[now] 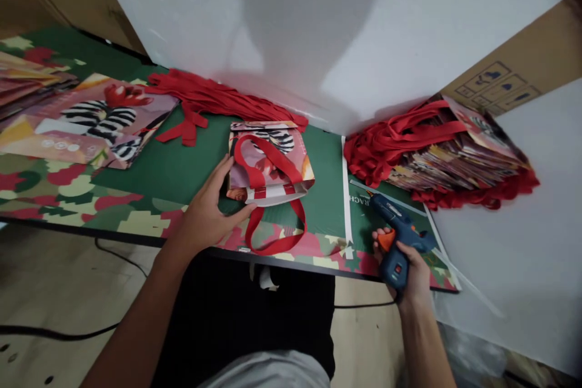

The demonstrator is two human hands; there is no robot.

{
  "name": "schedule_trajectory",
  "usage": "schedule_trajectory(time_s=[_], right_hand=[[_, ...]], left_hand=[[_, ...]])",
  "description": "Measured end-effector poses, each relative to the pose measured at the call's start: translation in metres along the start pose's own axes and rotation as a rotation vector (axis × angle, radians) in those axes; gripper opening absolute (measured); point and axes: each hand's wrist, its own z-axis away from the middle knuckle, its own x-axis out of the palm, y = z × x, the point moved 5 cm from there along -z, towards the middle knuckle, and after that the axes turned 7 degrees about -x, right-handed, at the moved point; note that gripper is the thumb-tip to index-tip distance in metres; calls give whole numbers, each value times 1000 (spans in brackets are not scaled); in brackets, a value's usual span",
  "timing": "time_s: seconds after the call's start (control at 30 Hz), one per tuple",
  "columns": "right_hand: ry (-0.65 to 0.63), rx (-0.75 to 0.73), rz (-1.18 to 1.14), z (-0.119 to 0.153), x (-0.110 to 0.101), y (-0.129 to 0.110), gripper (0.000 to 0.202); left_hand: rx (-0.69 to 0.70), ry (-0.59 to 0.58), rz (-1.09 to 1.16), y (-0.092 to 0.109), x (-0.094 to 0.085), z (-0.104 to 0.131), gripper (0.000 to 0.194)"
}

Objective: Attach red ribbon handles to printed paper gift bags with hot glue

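A small pink printed paper bag [291, 154] lies on the table in front of me, its opening towards me. One red ribbon handle [248, 163] lies over its face; the other red handle [275, 247] loops towards the table's front edge. My left hand [211, 206] rests at the bag's left side, thumb and fingers apart, with fingertips touching the edge and the thumb near the opening. On the right, my right hand [411, 270] is wrapped round a blue hot glue gun [395, 224] with an orange trigger, its nozzle pointing up and left.
A heap of red ribbon strips [218, 94] lies along the white wall panel [195, 6]. Flat printed bags [97, 118] are stacked at left. Finished-looking bags with red handles [459, 154] stand packed at right. A cable [364, 306] runs from the glue gun below the table.
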Motion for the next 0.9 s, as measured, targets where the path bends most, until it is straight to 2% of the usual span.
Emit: schedule_trajectory(time_s=[0.1,0.17,0.27,0.37,0.43,0.47,0.53,0.57,0.6,0.63,0.67,0.7,0.73,0.8,0.9], right_hand=[[-11,66,129,-18,0,-2,31],[-56,76,388,-26,-3,-4,34],[-93,53,834,-33,-12,-14,50],[-81,-106,1411,-26,-14,-37,61],[-26,-266,1773,-9,-4,-53,63],[18,-357,1843,2,5,-59,60],[49,-591,1755,27,32,-63,51],[6,-728,1600,40,50,-60,46],[-124,-826,1427,50,71,-51,43],[-359,-868,1279,59,96,-36,38],[-516,-913,1149,66,118,-21,34],[-637,-944,1069,70,138,-5,30],[-707,-973,1025,70,155,10,31],[-716,-1012,981,62,177,35,39],[-691,-1031,1013,46,192,60,49]], left_hand=[[-37,-7,-28,3,-2,0,95],[-71,-16,-46,3,-2,-1,96],[-98,-29,-62,2,-2,-2,96],[-95,-34,-62,1,-2,-2,96],[-88,-34,-60,1,-2,-1,97],[-82,-37,-61,1,-2,0,99],[-65,-45,-62,3,-3,1,103],[-55,-48,-63,4,-3,1,104],[-45,-49,-65,4,-3,1,104],[-39,-48,-67,4,-3,1,102],[-35,-45,-68,4,-4,0,100],[-35,-37,-66,3,-4,-1,97],[-38,-27,-62,2,-4,-1,94],[-45,-2,-49,0,-5,-3,87],[-20,33,-49,0,-3,-5,75]])
